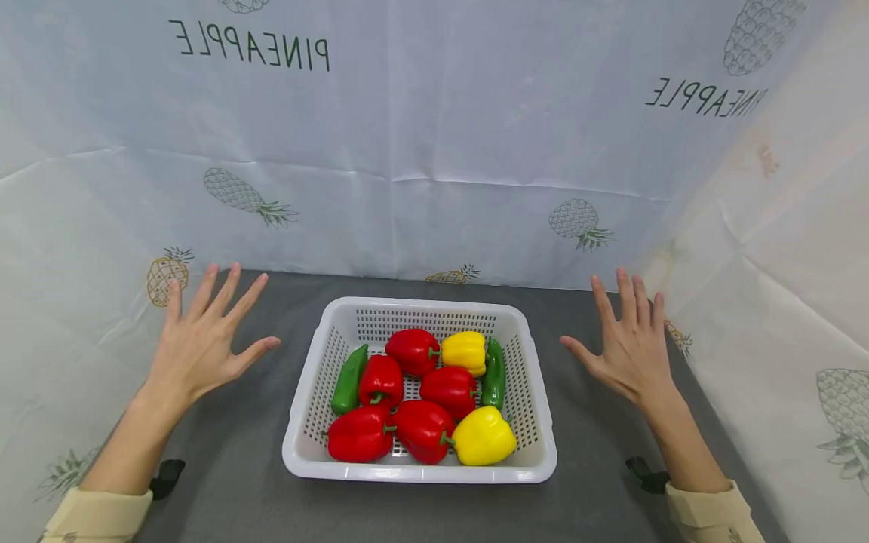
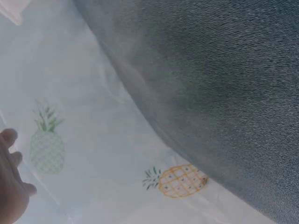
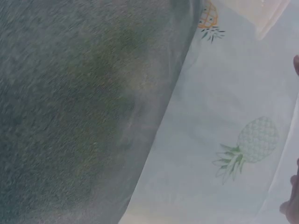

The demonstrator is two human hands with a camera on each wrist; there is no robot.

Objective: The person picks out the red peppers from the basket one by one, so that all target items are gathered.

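Note:
In the head view my left hand (image 1: 198,339) is held left of a white perforated basket (image 1: 417,473), its fingers spread and holding nothing. On the basket's other side my right hand (image 1: 631,351) is likewise spread, with nothing in it. Inside the basket lie several red bell peppers (image 1: 360,435), a yellow bell pepper (image 1: 484,436) at the front right and another yellow bell pepper (image 1: 464,352) farther back. A green pepper (image 1: 350,379) leans along the left wall, and a second green pepper (image 1: 495,374) along the right. Each wrist view catches only part of its hand at the edge.
The basket stands on a dark grey table (image 1: 407,516). White cloth printed with pineapples (image 1: 434,136) hangs behind the table and along both sides. Dark straps (image 1: 167,479) show near the cuffs of the sleeves.

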